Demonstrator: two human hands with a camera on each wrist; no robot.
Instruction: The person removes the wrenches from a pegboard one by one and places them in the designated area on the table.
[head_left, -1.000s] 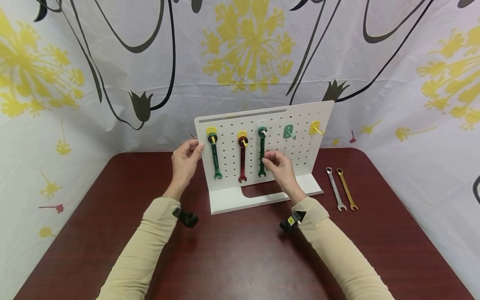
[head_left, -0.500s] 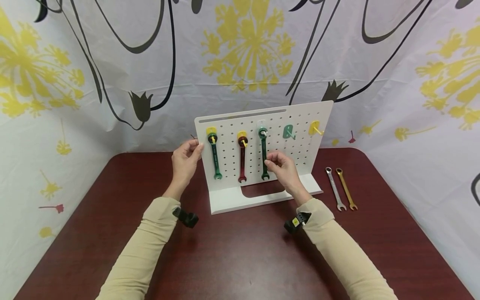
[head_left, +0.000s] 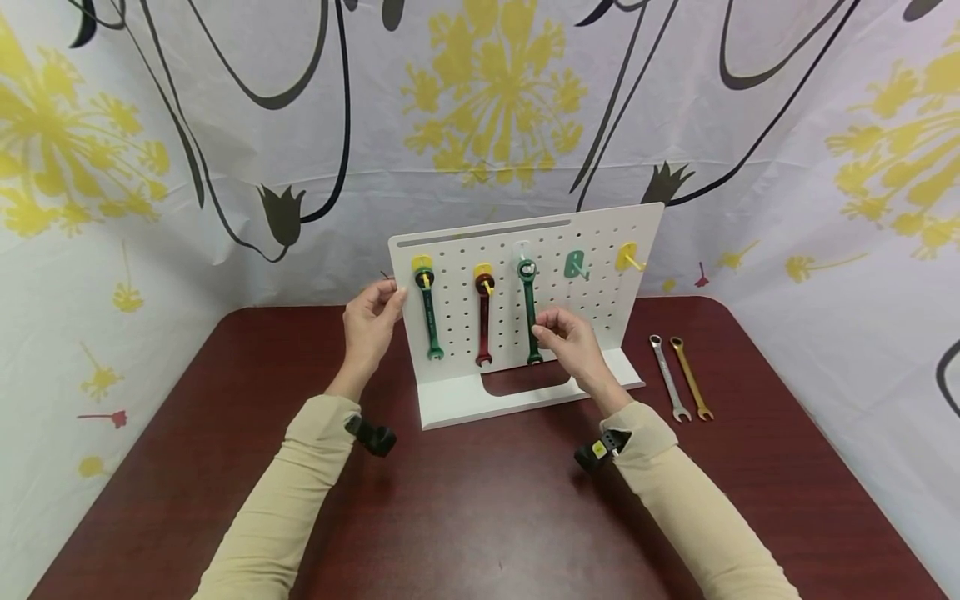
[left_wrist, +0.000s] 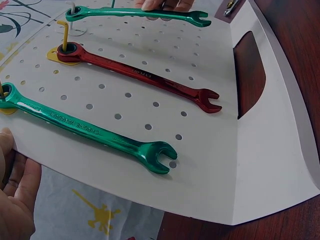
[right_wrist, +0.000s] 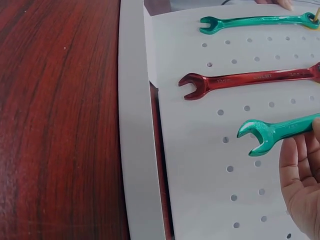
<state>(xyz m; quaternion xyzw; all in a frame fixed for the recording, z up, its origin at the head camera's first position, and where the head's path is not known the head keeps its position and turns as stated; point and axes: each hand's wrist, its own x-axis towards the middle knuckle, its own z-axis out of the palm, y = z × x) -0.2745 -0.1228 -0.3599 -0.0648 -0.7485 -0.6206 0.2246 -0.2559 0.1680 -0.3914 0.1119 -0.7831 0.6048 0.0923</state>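
Pegboard [head_left: 457,404] first: steadying it at its left edge with the left hand [head_left: 371,321], pinching with the thumb in front and the fingers reaching behind, only the panel's thickness between. With the right hand [head_left: 566,337], pinching the middle green combination wrench [head_left: 529,304] low on its shaft, thumb and fingertips narrowly closed on it. Showing that wrench's ring end around the clear hook [head_left: 522,250], below the panel's top edge, between the red combination wrench [head_left: 483,325] and the teal hook [head_left: 575,264].

For doing this well, judging from here: keeping the left pinch firm against rocking, holding the shaft lightly, lining the ring up with the hook's tip rather than dragging sideways, and keeping the wrench's lower end clear of the red one. Probably risking a snag on the hook, or a shifting panel, with a hard tug.

Harder to make out: the left fingertips, hiding behind the panel, and the clear hook, blending into the white. In the right wrist view, losing the held wrench's ring end and much of the right hand past the frame's side. In the left wrist view, seeing only part of the left hand, and cutting off the tip of the left green combination wrench [left_wrist: 90,132].
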